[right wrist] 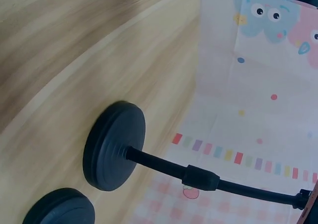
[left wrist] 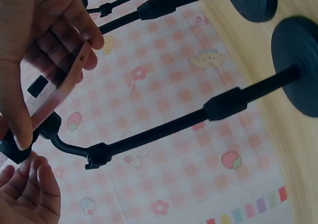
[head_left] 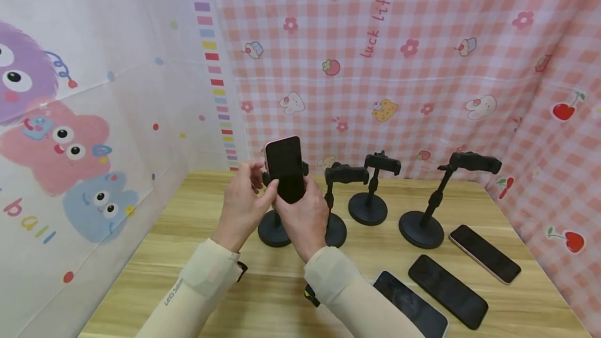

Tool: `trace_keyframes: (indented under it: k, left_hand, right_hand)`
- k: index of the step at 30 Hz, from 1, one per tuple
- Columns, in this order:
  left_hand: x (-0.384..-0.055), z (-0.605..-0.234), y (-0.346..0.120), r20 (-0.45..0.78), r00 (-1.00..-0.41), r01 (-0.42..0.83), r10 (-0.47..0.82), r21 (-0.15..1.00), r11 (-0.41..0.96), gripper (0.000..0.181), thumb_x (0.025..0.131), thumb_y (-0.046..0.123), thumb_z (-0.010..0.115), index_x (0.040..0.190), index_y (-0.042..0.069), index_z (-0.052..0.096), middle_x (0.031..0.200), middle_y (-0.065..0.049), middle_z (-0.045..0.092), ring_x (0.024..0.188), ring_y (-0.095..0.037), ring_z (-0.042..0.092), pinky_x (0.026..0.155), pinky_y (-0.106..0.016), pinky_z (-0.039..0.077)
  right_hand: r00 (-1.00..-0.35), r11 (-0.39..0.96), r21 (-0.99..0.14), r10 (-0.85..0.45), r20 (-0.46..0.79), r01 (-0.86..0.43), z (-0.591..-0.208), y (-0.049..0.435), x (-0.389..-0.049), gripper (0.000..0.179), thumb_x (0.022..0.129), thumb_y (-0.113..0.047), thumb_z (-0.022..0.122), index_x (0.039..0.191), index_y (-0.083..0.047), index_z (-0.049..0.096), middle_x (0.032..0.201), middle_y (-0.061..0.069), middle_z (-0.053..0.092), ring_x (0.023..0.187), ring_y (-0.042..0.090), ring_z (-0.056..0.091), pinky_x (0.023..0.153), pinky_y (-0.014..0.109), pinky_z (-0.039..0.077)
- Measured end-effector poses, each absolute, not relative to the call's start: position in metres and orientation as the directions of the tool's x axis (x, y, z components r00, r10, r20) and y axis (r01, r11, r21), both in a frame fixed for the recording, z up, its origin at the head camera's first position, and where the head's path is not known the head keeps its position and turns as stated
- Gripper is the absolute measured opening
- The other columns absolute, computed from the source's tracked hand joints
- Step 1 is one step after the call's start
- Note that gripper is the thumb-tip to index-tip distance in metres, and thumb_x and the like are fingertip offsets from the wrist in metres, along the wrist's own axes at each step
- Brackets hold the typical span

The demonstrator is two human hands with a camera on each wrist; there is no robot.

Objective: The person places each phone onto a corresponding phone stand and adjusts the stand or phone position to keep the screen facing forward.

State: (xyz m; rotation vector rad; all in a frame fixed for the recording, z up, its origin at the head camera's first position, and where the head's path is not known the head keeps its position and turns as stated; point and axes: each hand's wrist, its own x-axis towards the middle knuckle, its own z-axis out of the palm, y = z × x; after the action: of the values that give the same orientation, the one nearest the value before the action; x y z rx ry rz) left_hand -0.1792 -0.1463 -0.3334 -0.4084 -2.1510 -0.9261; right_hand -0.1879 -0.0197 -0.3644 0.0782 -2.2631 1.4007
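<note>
A smartphone (head_left: 286, 171) with a black screen and pink edge stands upright, slightly tilted, against the clamp of the leftmost black phone stand (head_left: 274, 229). My right hand (head_left: 305, 218) grips the phone's lower end. In the left wrist view its thumb lies on the front and its fingers are behind the pink edge. My left hand (head_left: 244, 200) is at the phone's left side, bent fingers at the clamp's jaw (left wrist: 17, 151). The right wrist view shows the stand's round base (right wrist: 114, 147) and pole, and only a sliver of the phone at the edge.
Three more black phone stands, one nearer (head_left: 347, 173), one behind (head_left: 368, 208) and one farther right (head_left: 421, 229), stand on the wooden table (head_left: 155, 270). Three phones lie at the right: a near one (head_left: 408, 301), a middle one (head_left: 448, 291) and a far one (head_left: 485, 253). Patterned cloths hang around.
</note>
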Motion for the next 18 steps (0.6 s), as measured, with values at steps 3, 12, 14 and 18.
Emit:
trace_keyframes:
  k: [3,12,14,18]
  left_hand:
    - [-0.18,-0.335,-0.148,0.731,-0.682,0.526,-0.026,0.515,0.677,0.035,0.089,0.009,0.074,0.117,-0.003,0.058,0.079,-0.009,0.06,0.067,-0.02,0.056,0.062,-0.034,0.049]
    - [-0.182,-0.336,-0.16,0.716,-0.698,0.522,-0.016,0.524,0.674,0.025,0.095,0.012,0.068,0.116,-0.001,0.063,0.078,-0.007,0.061,0.067,-0.018,0.057,0.059,-0.033,0.047]
    - [-0.184,-0.337,-0.162,0.713,-0.701,0.519,-0.022,0.531,0.67,0.024,0.095,0.011,0.067,0.115,-0.002,0.063,0.079,-0.008,0.061,0.067,-0.019,0.058,0.06,-0.034,0.048]
    - [-0.185,-0.338,-0.165,0.715,-0.699,0.528,-0.027,0.541,0.654,0.024,0.094,0.01,0.067,0.115,-0.002,0.063,0.08,-0.009,0.062,0.067,-0.019,0.058,0.061,-0.034,0.048]
  right_hand:
    - [-0.885,0.477,-0.824,0.175,0.431,-0.306,-0.363,-0.02,-0.187,0.059,0.08,-0.049,0.079,0.12,-0.009,0.06,0.102,0.004,0.064,0.09,0.024,0.062,0.081,0.044,0.05]
    - [-0.891,0.401,-0.835,0.089,0.445,-0.377,-0.362,-0.013,-0.188,0.052,0.087,-0.061,0.066,0.111,-0.014,0.063,0.097,-0.001,0.066,0.085,0.014,0.064,0.074,0.037,0.053]
    - [-0.894,0.375,-0.843,0.075,0.443,-0.386,-0.362,-0.011,-0.189,0.048,0.093,-0.058,0.06,0.111,-0.013,0.064,0.098,0.0,0.067,0.086,0.013,0.065,0.076,0.036,0.054]
    - [-0.897,0.341,-0.849,0.036,0.44,-0.403,-0.36,-0.01,-0.191,0.043,0.101,-0.048,0.052,0.124,-0.014,0.062,0.108,0.003,0.068,0.089,0.013,0.069,0.078,0.037,0.056]
